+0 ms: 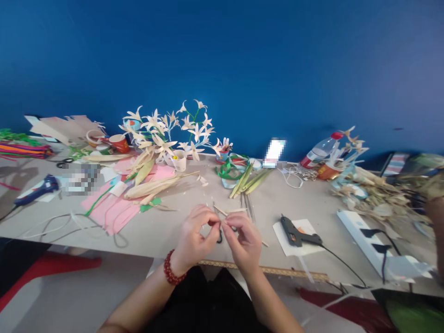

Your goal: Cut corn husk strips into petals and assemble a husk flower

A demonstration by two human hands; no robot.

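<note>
My left hand (197, 236), a red bead bracelet on its wrist, and my right hand (245, 240) meet over the front of the table. Thumb and forefinger are pinched together on each. What lies between the fingertips is too small to make out. A thin pale stick (219, 209) shows just behind the fingertips. Dark loops, perhaps scissor handles (219, 237), are partly hidden by my hands. Beyond them lie green husk strips (242, 181) and thin wires (250, 208). Dry corn husks (152, 187) rest to the left.
Husk flowers (196, 132) stand in cups at the back. To the right are a black glue gun (294, 233) on white paper, a power strip (359, 243) and a bottle (321, 150). A blue glue gun (40, 190) lies left. At far right a person's arm (435, 222) shows.
</note>
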